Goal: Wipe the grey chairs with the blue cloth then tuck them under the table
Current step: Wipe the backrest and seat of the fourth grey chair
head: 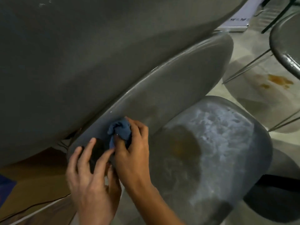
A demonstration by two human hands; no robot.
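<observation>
Blue cloth [120,129], bunched, is pinched in the right hand [131,148] fingers against the grey chair [170,88] backrest; left hand [88,174] fingers lie spread on the shell beside it. Wiping under way: seat [215,143] shows smears. Chair not yet tucked beneath the table [81,46].

No legible text, label, brand or number is showing anywhere in this view. Dark printed marks are running along the edge of a white sheet or board [238,21] lying on the floor at the upper right, but they are appearing too small and blurred to be read.
</observation>
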